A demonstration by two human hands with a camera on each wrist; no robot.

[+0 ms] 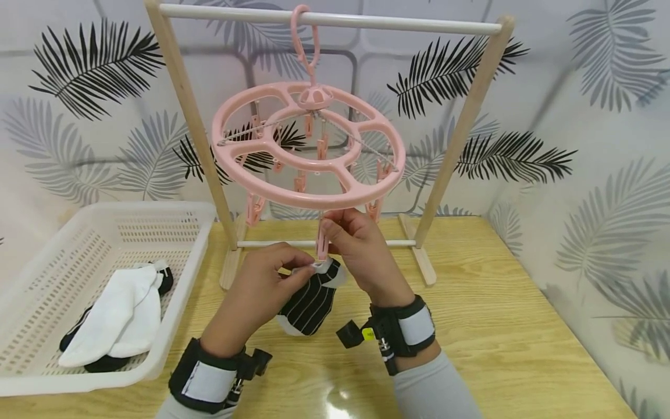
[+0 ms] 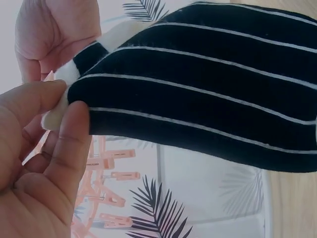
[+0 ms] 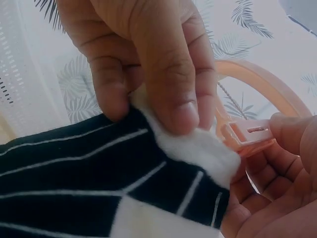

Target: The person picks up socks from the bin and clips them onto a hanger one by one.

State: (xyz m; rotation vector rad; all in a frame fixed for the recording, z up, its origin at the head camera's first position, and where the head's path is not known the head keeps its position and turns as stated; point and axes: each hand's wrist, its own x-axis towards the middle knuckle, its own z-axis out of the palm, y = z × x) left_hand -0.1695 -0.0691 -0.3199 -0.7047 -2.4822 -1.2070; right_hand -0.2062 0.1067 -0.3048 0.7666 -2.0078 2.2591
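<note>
My left hand [image 1: 253, 297] pinches a black sock with thin white stripes [image 1: 309, 305] by its white cuff [image 3: 198, 151]. The sock [image 2: 198, 84] hangs from those fingers, its pale toe low over the table. With thumb and fingers my right hand [image 1: 363, 253] holds a pink clothespin [image 1: 322, 241] that dangles from the front of a round pink drying hanger [image 1: 309, 201]. In the right wrist view, the clothespin's end [image 3: 250, 134] is right at the cuff edge. Part of the right hand is behind the sock in the left wrist view.
The hanger hooks over a white rod [image 1: 398, 23] on a wooden stand [image 1: 460, 128]. More pink clothespins [image 1: 255, 208] hang around the ring. At left, a white plastic basket [image 1: 180, 291] contains white and black socks [image 1: 117, 308]. The stand's feet rest on the wood-grain table [image 1: 502, 326].
</note>
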